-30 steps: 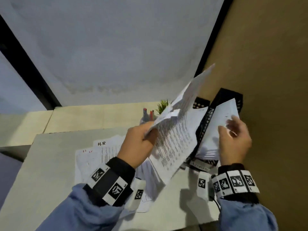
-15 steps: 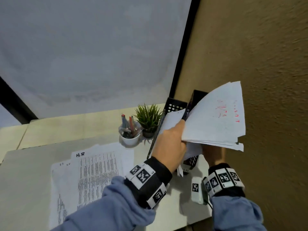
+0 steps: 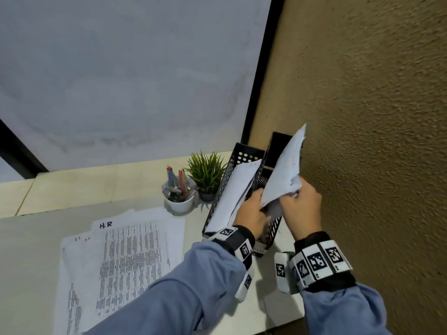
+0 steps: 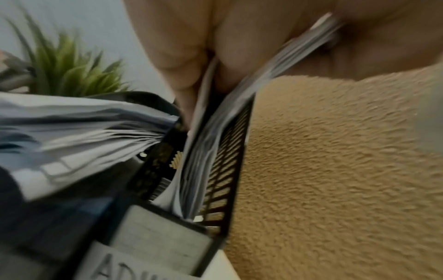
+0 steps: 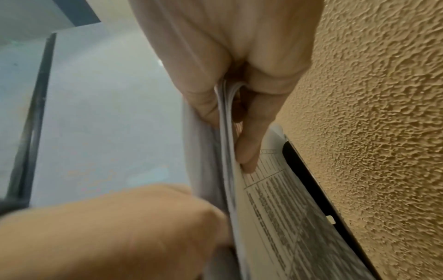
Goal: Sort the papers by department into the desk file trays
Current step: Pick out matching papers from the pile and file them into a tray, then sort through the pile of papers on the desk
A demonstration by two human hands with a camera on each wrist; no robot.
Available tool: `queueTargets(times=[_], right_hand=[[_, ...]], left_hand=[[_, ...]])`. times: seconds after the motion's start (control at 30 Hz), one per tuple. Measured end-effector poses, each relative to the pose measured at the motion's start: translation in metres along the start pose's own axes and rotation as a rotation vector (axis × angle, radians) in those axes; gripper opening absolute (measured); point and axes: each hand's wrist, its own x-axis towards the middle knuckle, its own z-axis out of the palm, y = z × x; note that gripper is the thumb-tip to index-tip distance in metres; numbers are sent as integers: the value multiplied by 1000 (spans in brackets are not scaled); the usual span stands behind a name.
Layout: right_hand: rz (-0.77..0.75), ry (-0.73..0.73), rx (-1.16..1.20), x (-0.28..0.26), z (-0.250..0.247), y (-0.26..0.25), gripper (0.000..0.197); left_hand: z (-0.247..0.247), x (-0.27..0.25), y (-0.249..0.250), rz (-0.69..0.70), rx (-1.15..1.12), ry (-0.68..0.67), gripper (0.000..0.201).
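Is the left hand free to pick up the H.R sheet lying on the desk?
Probably not yet. The left hand is pinching the sheaf that both hands are lowering into the right tray. The H.R sheet lies uncovered beside that arm, so the way looks free once it lets go.

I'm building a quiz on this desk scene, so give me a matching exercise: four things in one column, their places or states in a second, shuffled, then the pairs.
Things:
1. sheaf of papers
2. H.R sheet
3. pens
4. green plant

Places or states:
A. standing in a white cup
B. held by both hands over the tray nearest the wall
C. lying flat on the desk
D. in a small pot between the cup and the trays

Pairs: 1-B, 2-C, 3-A, 4-D
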Motion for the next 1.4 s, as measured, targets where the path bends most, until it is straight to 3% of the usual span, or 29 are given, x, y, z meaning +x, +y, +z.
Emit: queueTargets(times=[0.1, 0.2, 0.43, 0.53, 0.63, 0.7, 0.8, 0.87, 0.93, 1.03, 1.13, 1.2, 1.27, 1.33, 1.4], right_hand=[[-17, -5, -144, -6, 4, 3, 12], [102, -115, -219, -9, 18, 18, 31], [46, -29, -274, -15, 20, 10, 35], [79, -103, -295, -18, 25, 6, 39], [106, -110, -232, -22, 30, 5, 54], [24, -42, -167, -30, 39, 2, 62], [-245, 51, -98, -51, 64, -8, 61], [-414, 38, -97, -70, 91, -10, 53], [-495, -112, -113, -91, 124, -4, 48], [-348, -486, -106, -119, 168, 10, 45], [-27, -691, -155, -133, 204, 30, 44], [142, -720, -222, -139, 222, 41, 42], [263, -691, -244, -145, 234, 49, 20], [295, -680, -301, -149, 241, 51, 5], [307, -709, -321, -150, 248, 54, 8]], left_hand=[[8, 7, -12, -96, 258, -72, 30], [12, 8, -14, -114, 332, -118, 27], [9, 6, -17, -58, 178, -115, 30], [1, -1, -21, -18, 151, -187, 35], [-20, -19, -37, -20, 4, -94, 36], [-38, -35, -65, -98, -169, -47, 29], [-69, -64, -124, -311, -331, 34, 18], [-88, -80, -170, -463, -236, 164, 21], [-110, -97, -215, -610, -30, 269, 18], [-138, -120, -268, -788, 98, 349, 37], [-155, -140, -295, -913, 103, 439, 54], [-159, -149, -306, -949, 63, 449, 56], [-161, -153, -313, -955, 11, 445, 56], [-160, -154, -316, -937, -61, 453, 54], [-158, -155, -317, -923, -105, 428, 46]])
